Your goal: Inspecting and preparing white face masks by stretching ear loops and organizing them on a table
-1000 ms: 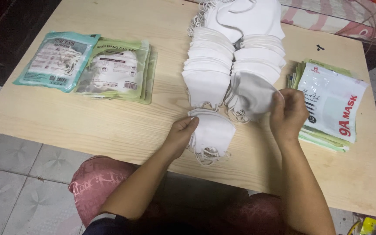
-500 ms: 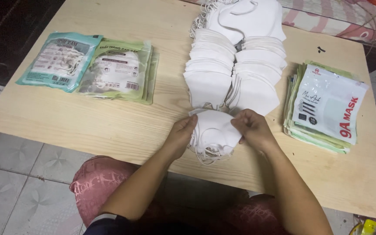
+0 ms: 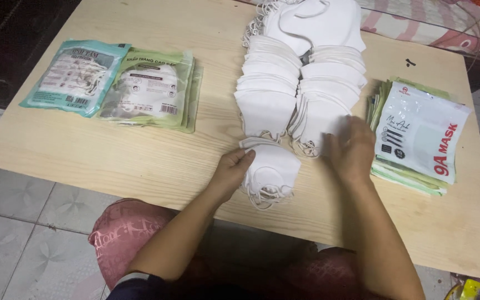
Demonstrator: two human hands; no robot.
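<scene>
Two long rows of folded white face masks lie overlapped down the middle of a light wooden table. A small stack of white masks sits at the near end of the rows. My left hand rests against the left side of that small stack, fingers curled on its edge. My right hand, blurred, lies flat with spread fingers on the near end of the right mask row, holding nothing I can make out.
A stack of empty printed mask pouches lies at the right. Two filled mask packs, one teal and one green, lie at the left. A pink cushioned seat and tiled floor show below the table's near edge.
My right hand came from the right row to the small stack half a second ago, then moved back right onto the end of the right row. My left hand stayed on the small stack.
</scene>
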